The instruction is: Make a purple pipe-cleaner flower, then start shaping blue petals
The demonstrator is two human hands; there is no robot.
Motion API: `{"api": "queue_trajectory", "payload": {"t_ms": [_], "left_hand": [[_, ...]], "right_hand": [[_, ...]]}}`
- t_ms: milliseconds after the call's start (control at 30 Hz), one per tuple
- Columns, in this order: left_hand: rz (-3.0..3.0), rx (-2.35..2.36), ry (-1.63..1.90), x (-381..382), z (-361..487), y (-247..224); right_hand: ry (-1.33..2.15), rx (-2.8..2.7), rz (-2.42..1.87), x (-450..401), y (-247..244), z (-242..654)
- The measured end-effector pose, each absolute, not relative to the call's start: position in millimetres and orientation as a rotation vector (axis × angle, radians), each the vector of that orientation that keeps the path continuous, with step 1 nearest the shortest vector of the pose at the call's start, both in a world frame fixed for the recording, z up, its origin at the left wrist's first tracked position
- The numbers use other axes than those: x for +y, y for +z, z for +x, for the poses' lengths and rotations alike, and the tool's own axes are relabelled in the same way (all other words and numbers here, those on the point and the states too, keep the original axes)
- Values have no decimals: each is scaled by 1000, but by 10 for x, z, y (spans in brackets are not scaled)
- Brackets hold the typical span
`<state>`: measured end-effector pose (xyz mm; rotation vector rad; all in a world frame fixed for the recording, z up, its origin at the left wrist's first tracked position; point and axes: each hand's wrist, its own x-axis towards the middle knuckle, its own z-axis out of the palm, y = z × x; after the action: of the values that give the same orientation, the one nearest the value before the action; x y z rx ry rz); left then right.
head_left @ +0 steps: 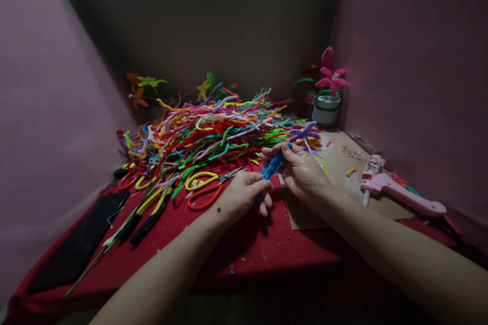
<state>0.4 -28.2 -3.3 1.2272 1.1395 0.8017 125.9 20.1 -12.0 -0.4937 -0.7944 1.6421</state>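
A blue pipe-cleaner piece [273,166] is held between my two hands, slanting up to the right. My left hand [247,191] pinches its lower left end, fingers closed round it. At the upper right end, the thumb and fingers of my right hand [299,168] close on it. Scissors with yellow and red handles [206,198] lie on the red cloth just left of my left hand. Beyond both hands spreads a large heap of colourful pipe cleaners [213,132]. A purple flower [304,133] lies just past my right hand.
A pink glue gun [400,190] rests on brown cardboard [305,213] at the right. Pliers [152,213], green stems and a black flat object [78,244] lie at the left. A pink flower [331,80] stands in a grey container [326,110] at the back right.
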Motion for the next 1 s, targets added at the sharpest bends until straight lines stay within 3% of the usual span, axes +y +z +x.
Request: {"api": "queue_trajectory", "payload": {"t_ms": [467, 1000], "left_hand": [[1146, 1076, 826, -284, -71, -31], [1173, 1073, 844, -302, -13, -11]], "right_hand": [[1882, -938, -375, 95, -134, 1220], [1852, -892, -487, 117, -161, 1251]]}}
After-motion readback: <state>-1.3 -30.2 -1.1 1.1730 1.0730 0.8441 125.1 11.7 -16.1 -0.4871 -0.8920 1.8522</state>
